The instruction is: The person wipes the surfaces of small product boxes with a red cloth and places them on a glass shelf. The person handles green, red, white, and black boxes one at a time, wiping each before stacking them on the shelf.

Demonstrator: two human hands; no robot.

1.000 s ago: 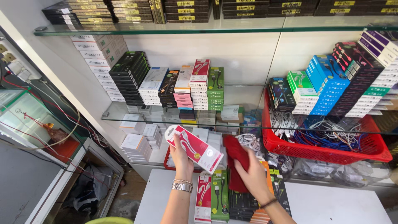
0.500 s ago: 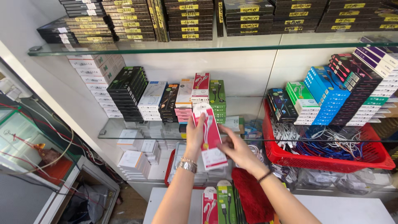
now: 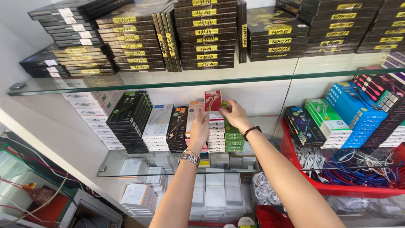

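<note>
Cable box (image 3: 213, 101) tops the middle stack on the glass shelf (image 3: 126, 166); left hand (image 3: 199, 128) before it, right hand (image 3: 236, 116) at its right; basket (image 3: 291, 158) at the shelf's right end.

A single head-worn camera looks forward and slightly down along both outstretched forearms at glass wall shelves (image 3: 168, 83) stacked with small boxes. It sits close, about an arm's reach from the shelving, and a red plastic basket (image 3: 291, 157) fills the lower right.
</note>
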